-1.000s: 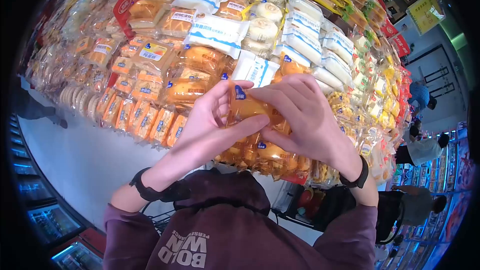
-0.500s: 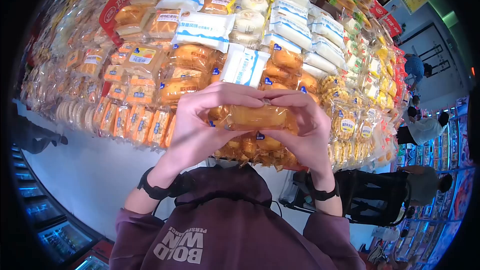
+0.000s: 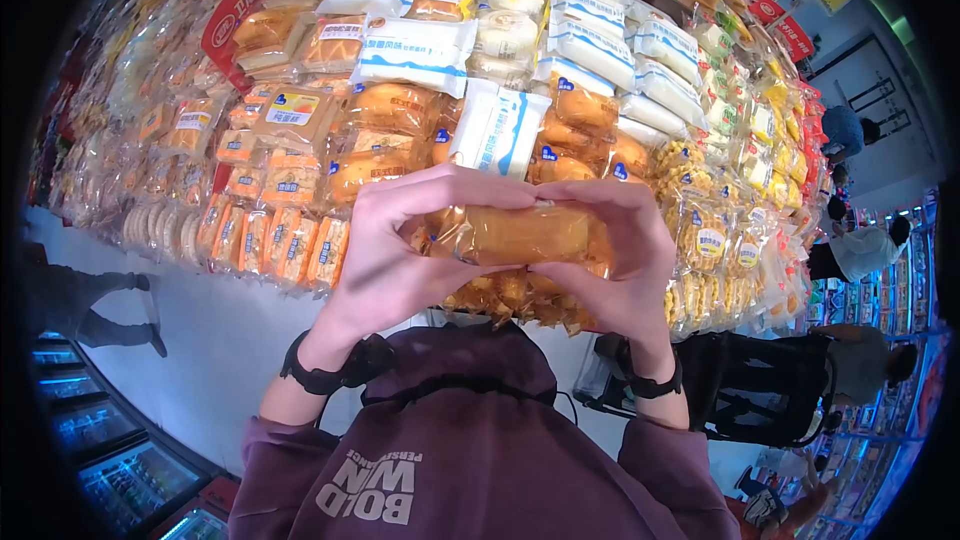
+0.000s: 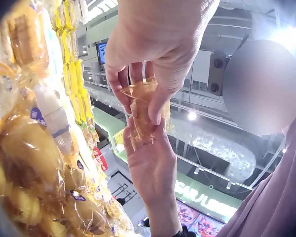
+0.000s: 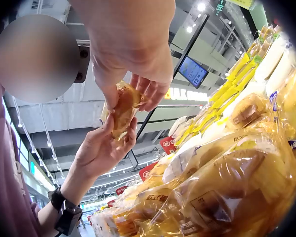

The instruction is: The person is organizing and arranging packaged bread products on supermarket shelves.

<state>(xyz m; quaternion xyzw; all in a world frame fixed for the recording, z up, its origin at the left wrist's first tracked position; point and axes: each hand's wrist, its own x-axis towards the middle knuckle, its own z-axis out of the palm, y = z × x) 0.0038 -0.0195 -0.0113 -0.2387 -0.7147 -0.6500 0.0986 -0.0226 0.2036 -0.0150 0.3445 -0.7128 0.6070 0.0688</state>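
Both hands hold one clear-wrapped golden bread (image 3: 528, 236) between them, above the near edge of the display. The left hand (image 3: 395, 240) grips its left end, thumb below and fingers over the top. At the right end the right hand (image 3: 622, 250) grips it the same way, and the fingertips of both hands nearly meet. In the left wrist view the bread (image 4: 144, 106) is pinched between the left hand (image 4: 155, 44) above and the right hand (image 4: 153, 163) below. The right wrist view shows the wrapped bread (image 5: 124, 111) in both hands too.
Packaged breads (image 3: 390, 105) fill the display below and beyond the hands, with white packets (image 3: 415, 52) and orange-wrapped cakes (image 3: 290, 245) among them. A black cart (image 3: 755, 390) stands at the right. Other people are at both sides, with lit coolers (image 3: 140, 470) at lower left.
Since the earliest frame, the bread has turned from upright to lying level between the hands, and the right hand has moved to its right end. Over the last half second the hands hardly move.
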